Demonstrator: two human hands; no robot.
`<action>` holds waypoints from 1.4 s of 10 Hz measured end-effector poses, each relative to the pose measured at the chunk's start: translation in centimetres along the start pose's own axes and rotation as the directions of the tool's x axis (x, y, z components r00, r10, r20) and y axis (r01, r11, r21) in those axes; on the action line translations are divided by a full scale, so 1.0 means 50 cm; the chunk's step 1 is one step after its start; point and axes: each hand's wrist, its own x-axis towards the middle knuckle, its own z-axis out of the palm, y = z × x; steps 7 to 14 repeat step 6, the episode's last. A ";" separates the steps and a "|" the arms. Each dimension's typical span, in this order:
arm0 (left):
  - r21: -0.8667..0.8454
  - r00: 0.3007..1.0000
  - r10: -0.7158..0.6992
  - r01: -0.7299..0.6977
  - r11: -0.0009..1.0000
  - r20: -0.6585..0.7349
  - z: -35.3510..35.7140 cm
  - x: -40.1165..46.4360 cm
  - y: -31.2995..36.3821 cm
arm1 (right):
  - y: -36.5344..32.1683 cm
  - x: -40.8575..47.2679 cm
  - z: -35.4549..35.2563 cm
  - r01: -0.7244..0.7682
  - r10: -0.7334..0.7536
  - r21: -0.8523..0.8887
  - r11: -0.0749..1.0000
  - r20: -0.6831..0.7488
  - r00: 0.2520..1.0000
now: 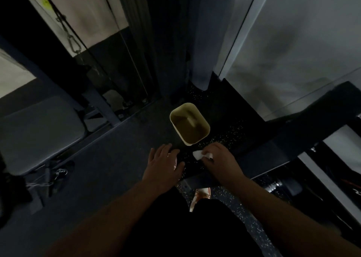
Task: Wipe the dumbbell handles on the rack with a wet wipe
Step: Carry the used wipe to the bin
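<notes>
My right hand (218, 158) is closed around a crumpled white wet wipe (199, 154), held just in front of and below a small yellowish bin (175, 118) that stands on the dark speckled floor. My left hand (163, 164) hovers beside it with fingers spread and nothing clearly in it. A dark rack frame (293, 123) runs along the right; a dim dumbbell shape (277, 186) lies low under it, hard to make out in the poor light.
A grey padded bench seat (39, 131) sits at the left, with a cable machine and its hanging carabiner (74, 43) behind. A mirror or white wall panel (293, 41) fills the upper right. My shoe (201, 197) shows below the hands.
</notes>
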 end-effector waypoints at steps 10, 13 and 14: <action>0.103 0.993 0.107 -0.111 0.988 0.040 -0.126 0.210 -0.119 | 0.021 0.296 0.074 -0.310 0.310 -0.007 0.951 0.015 0.950; 0.103 0.993 0.107 -0.111 0.988 0.040 -0.126 0.210 -0.119 | 0.021 0.296 0.074 -0.310 0.310 -0.007 0.951 0.015 0.950; 0.103 0.993 0.107 -0.111 0.988 0.040 -0.126 0.210 -0.119 | 0.021 0.296 0.074 -0.310 0.310 -0.007 0.951 0.015 0.950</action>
